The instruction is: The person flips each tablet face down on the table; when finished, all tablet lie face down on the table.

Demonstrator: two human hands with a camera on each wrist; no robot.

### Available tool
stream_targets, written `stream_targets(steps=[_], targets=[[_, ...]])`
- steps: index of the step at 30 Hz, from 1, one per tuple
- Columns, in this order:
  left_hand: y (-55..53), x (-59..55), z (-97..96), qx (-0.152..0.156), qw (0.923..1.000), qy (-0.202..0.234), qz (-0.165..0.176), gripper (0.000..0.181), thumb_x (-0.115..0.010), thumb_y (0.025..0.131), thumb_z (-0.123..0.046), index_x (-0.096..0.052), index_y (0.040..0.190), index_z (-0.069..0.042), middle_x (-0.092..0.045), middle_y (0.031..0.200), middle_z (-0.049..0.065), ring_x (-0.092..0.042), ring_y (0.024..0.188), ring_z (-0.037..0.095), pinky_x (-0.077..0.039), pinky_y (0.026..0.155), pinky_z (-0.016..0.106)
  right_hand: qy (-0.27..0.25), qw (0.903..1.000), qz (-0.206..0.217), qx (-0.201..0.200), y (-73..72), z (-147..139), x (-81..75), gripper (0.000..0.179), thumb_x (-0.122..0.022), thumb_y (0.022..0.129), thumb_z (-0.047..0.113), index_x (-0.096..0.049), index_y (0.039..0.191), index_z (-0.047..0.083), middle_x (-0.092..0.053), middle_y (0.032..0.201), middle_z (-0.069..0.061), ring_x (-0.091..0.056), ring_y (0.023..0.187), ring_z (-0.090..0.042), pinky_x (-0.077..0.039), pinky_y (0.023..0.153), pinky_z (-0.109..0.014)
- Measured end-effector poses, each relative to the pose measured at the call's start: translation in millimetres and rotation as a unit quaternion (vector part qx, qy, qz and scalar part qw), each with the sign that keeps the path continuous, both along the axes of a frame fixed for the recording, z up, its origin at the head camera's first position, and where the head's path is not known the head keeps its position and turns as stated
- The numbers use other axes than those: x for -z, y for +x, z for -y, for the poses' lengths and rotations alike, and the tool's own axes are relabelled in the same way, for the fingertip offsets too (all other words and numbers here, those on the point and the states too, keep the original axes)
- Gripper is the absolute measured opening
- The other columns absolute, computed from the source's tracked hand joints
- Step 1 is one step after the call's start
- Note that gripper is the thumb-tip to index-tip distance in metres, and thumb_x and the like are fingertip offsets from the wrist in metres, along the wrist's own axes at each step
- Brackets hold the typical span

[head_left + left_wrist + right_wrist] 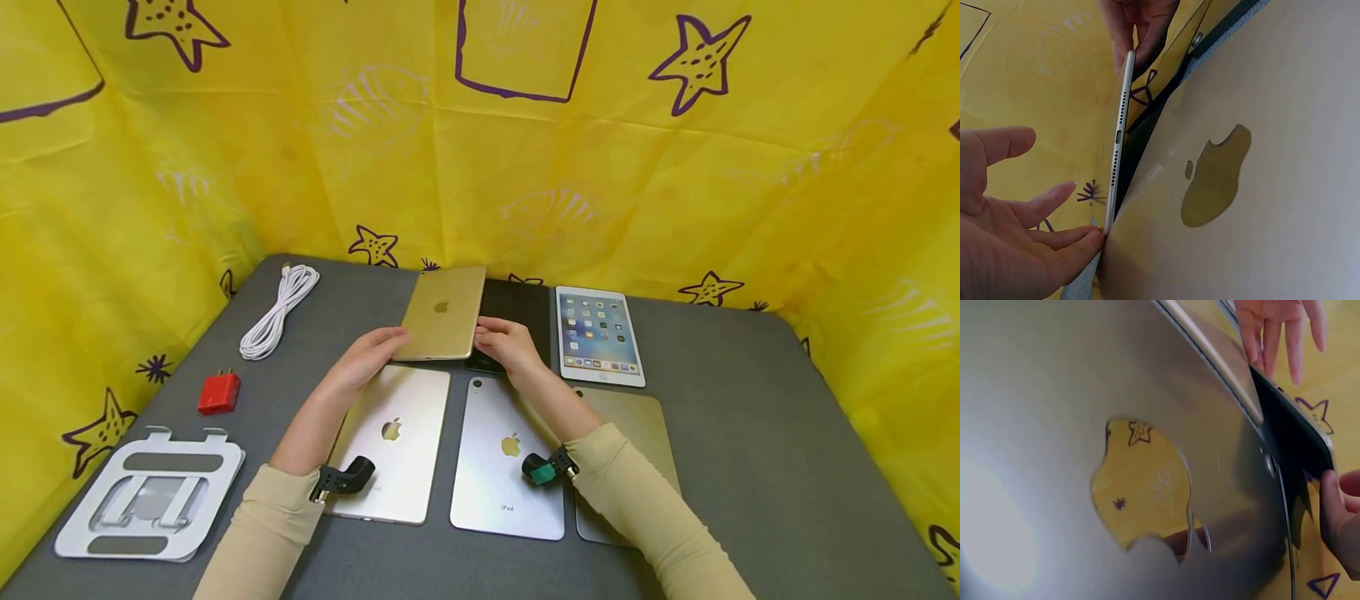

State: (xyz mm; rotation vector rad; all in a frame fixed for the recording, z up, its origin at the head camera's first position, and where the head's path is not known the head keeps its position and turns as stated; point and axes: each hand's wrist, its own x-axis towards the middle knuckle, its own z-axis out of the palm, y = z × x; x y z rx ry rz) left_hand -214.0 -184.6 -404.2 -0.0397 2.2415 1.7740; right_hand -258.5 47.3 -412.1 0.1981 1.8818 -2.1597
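A gold tablet is tilted up at the back of the table, its logo side towards me. My right hand pinches its lower right corner between thumb and fingers. At the lower left corner, my left hand touches the tablet with its fingertips. The left wrist view shows that hand's fingers spread and fairly straight, with the tablet's port edge beside them. The tablet's dark screen shows in the right wrist view. Partly behind the right hand lies a black tablet.
Below my hands lie a pale gold tablet, a silver tablet and a darker gold one. A white tablet with a lit screen lies right. Leftward are a white cable, red charger and folded stand.
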Motion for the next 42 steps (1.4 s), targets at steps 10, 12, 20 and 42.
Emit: stream_targets(steps=[10, 12, 20, 42], targets=[[-1.5, 2.6, 13.1, -0.017, 0.9995, -0.022, -0.015, 0.058, -0.049, 0.102, -0.028, -0.035, 0.145, 0.008, -0.032, 0.152, 0.025, -0.023, 0.142, 0.036, -0.018, 0.116, 0.049, 0.010, 0.9995, 0.009, -0.028, 3.2, 14, -2.0, 0.041, -0.051, 0.091, -0.011, -0.052, 0.132, -0.010, -0.062, 0.111, -0.020, -0.061, 0.089, -0.015, -0.051, 0.092, -0.030], [-0.5, 1.8, 14.2, -0.017, 0.9993, -0.026, -0.021, 0.059, -0.048, 0.102, -0.030, -0.036, 0.144, 0.009, -0.032, 0.151, 0.026, -0.023, 0.142, 0.038, -0.018, 0.115, 0.051, 0.017, 0.9992, 0.008, -0.036, 4.0, 15, -1.0, 0.042, -0.051, 0.092, -0.010, -0.051, 0.134, -0.010, -0.061, 0.119, -0.023, -0.061, 0.096, -0.018, -0.049, 0.095, -0.032], [2.3, 0.5, 13.0, -0.038, 0.9987, -0.033, -0.014, 0.060, -0.050, 0.100, -0.035, -0.040, 0.144, 0.006, -0.034, 0.150, 0.024, -0.026, 0.140, 0.037, -0.019, 0.114, 0.052, 0.052, 0.9952, -0.017, -0.081, 9.9, 17, 2.9, 0.047, -0.049, 0.095, -0.005, -0.040, 0.140, -0.013, -0.051, 0.136, -0.028, -0.049, 0.128, -0.032, -0.040, 0.106, -0.037], [8.2, 8.6, -4.3, -0.118, 0.9906, -0.041, -0.055, 0.045, -0.055, 0.099, -0.023, -0.051, 0.137, -0.001, -0.048, 0.139, 0.019, -0.044, 0.122, 0.028, -0.035, 0.101, 0.037, 0.080, 0.9807, -0.031, -0.176, 14.8, 11, -10.1, 0.060, -0.048, 0.096, 0.002, -0.023, 0.150, -0.008, -0.034, 0.151, -0.025, -0.035, 0.139, -0.032, -0.030, 0.112, -0.040]])
